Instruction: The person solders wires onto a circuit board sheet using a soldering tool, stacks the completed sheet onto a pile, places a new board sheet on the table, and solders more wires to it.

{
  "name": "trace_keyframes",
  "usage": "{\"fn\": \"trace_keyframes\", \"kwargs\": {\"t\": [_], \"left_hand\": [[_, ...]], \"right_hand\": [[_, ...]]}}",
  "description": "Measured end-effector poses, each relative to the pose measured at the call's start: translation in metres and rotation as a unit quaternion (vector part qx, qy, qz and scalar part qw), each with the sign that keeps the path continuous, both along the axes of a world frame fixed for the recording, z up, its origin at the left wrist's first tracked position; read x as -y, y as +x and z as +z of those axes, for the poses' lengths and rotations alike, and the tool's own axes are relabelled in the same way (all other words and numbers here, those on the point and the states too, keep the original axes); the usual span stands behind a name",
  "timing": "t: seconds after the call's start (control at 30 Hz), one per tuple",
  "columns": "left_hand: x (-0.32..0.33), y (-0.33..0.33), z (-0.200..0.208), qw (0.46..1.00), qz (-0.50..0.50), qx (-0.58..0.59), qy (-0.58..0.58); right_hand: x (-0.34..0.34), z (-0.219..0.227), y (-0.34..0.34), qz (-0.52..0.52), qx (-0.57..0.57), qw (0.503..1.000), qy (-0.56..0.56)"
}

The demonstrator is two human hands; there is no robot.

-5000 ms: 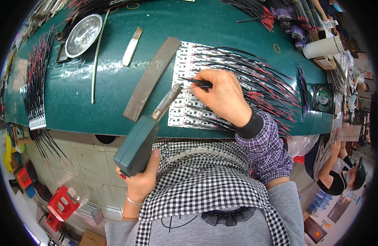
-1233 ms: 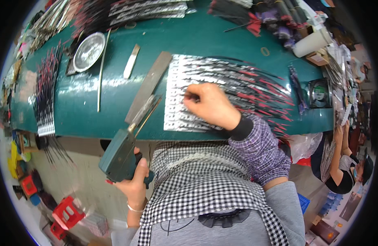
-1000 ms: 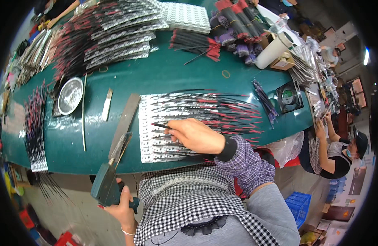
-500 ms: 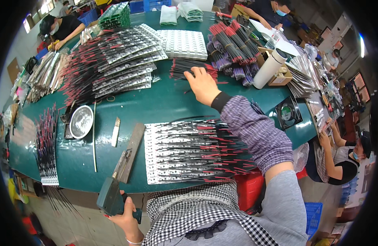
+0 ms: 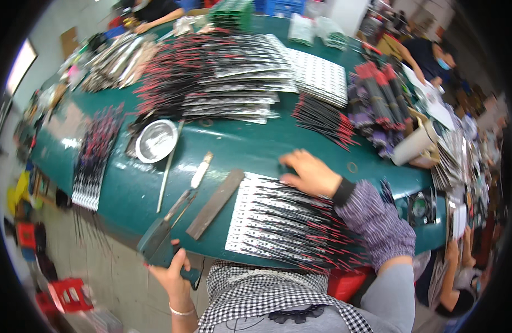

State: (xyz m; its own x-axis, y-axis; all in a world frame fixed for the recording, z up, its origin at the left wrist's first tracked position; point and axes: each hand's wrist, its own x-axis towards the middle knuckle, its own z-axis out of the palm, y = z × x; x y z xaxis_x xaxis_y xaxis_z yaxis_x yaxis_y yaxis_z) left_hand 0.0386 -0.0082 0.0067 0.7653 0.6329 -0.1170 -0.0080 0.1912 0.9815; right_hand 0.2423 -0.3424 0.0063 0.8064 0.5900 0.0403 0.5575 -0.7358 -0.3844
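Observation:
My left hand [image 5: 175, 272] is closed round the handle of a dark green soldering gun [image 5: 159, 244], whose narrow metal nose points up and away over the table. On the green table in front of me lies a white circuit board sheet [image 5: 239, 222] with many black and red wires [image 5: 289, 219] across it, their ends hanging past its right side. Above the sheet's far edge is my right hand [image 5: 311, 173], slightly blurred. Its thumb and fingers are apart, and no held thing shows. Farther off lies a loose bundle of black wires with red ends [image 5: 322, 119].
A grey flat bar [image 5: 215, 205], a thin stick [image 5: 170, 166] and a silver bowl [image 5: 156, 141] lie left of the sheet. Wired boards [image 5: 233, 91] are piled behind. At the right stand a white bottle [image 5: 414, 143] and a small black fan [image 5: 421, 208]. Other people work around the table.
My right hand has drawn back from the loose wire bundle to the sheet's far edge. The whole view has swung and tilted. My left hand still grips the soldering gun.

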Motion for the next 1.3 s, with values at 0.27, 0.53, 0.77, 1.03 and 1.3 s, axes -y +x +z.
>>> {"fn": "trace_keyframes", "kwargs": {"t": [0.27,0.53,0.77,1.03,1.3], "left_hand": [[0.0,0.005,0.003,0.996,-0.043,0.033,-0.071],[-0.009,-0.008,-0.001,0.997,0.025,0.04,-0.058],[-0.018,-0.005,-0.011,0.997,0.017,0.054,-0.058],[-0.013,0.004,-0.01,0.995,0.011,0.068,-0.079],[-0.027,0.018,0.003,0.992,0.062,0.089,-0.072]], "right_hand": [[-0.014,0.004,-0.024,-0.02,-0.151,0.988,-0.001],[-0.009,0.002,-0.031,-0.015,-0.261,0.963,-0.07],[0.003,0.033,-0.053,-0.06,-0.287,0.956,0.0],[0.055,0.119,-0.03,-0.157,-0.295,0.875,0.351],[0.038,0.116,0.102,-0.188,-0.239,0.593,0.746]]}}
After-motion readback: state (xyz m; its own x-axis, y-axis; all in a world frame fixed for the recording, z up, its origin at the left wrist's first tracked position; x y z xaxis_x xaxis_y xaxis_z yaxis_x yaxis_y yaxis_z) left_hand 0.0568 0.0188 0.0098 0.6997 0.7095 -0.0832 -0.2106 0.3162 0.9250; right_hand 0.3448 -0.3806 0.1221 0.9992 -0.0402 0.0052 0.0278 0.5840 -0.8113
